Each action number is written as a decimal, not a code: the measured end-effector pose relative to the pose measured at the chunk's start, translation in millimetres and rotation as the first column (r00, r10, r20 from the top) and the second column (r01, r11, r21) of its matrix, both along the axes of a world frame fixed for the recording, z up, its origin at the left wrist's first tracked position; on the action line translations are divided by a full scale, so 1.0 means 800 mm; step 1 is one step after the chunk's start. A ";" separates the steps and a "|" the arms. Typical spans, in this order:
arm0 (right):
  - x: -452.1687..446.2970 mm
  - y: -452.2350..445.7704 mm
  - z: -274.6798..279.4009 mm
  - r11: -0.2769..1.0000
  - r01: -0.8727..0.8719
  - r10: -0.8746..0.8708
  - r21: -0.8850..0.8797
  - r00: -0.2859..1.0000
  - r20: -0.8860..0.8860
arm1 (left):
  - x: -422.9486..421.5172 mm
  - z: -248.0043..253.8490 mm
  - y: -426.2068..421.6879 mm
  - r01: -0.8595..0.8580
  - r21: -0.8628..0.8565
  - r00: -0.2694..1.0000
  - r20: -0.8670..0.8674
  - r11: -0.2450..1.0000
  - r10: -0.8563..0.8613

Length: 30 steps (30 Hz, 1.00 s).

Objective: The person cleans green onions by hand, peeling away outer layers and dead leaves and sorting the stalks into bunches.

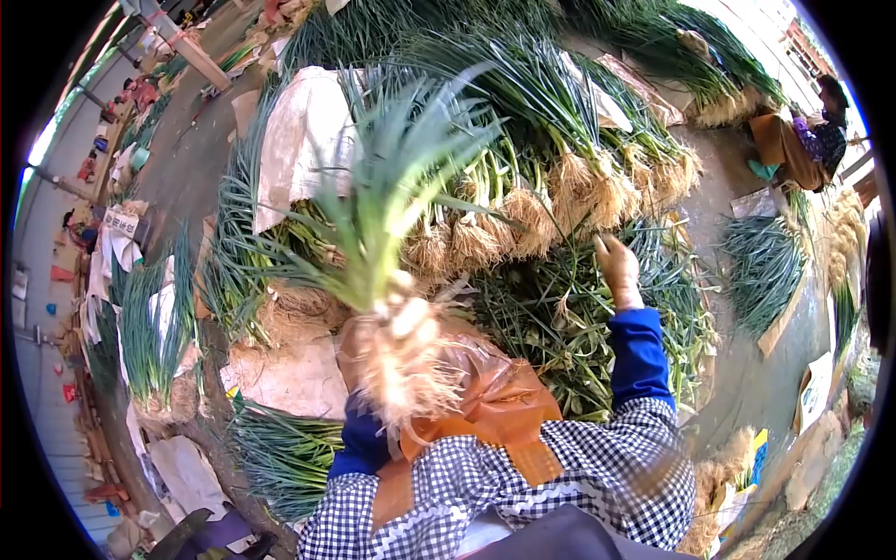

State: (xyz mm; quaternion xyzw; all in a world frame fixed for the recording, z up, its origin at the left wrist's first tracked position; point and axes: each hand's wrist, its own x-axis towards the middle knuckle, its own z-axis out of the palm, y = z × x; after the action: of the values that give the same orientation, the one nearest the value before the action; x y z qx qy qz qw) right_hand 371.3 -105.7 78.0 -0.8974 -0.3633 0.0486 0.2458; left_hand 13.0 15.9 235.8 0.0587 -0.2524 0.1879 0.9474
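Left hand [409, 317] seems closed around scallions [376, 252]; right hand [618, 269], half-curled above leaves [537, 350], contents unclear; probably lifting step, next needing steadiness.

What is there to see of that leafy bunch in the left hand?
The bunch of onion-like greens looks blurred: long green leaves fan forward, paler stems gather below, and shaggy straw-coloured roots trail towards the brown apron. The left hand grips it near the roots; whether these touch the apron is unclear.
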 end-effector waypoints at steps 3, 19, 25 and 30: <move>-0.028 0.089 0.052 0.936 -0.152 0.147 0.317 0.988 0.041 | -0.023 0.080 0.011 -0.188 0.090 0.978 0.107 0.978 0.178; -0.107 0.119 0.054 0.924 -0.368 0.370 0.105 0.787 -0.494 | 0.052 -0.196 -0.023 -0.285 -0.048 0.648 -0.746 0.957 0.155; -0.185 0.042 0.053 0.864 -0.447 0.504 0.231 0.763 -0.405 | 0.056 -0.207 -0.067 -0.209 -0.190 0.643 -0.765 0.959 -0.011; -0.169 0.047 0.026 0.864 -0.448 0.478 0.231 0.586 -0.654 | 0.051 -0.222 -0.060 -0.115 -0.250 0.714 -0.694 0.961 -0.095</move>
State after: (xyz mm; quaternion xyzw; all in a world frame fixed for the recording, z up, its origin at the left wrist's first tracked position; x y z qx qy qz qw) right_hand 236.1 -68.0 99.1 -0.6812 -0.4660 0.4347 0.3603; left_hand 54.2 -32.4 58.0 -0.0054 0.1538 0.1897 0.9697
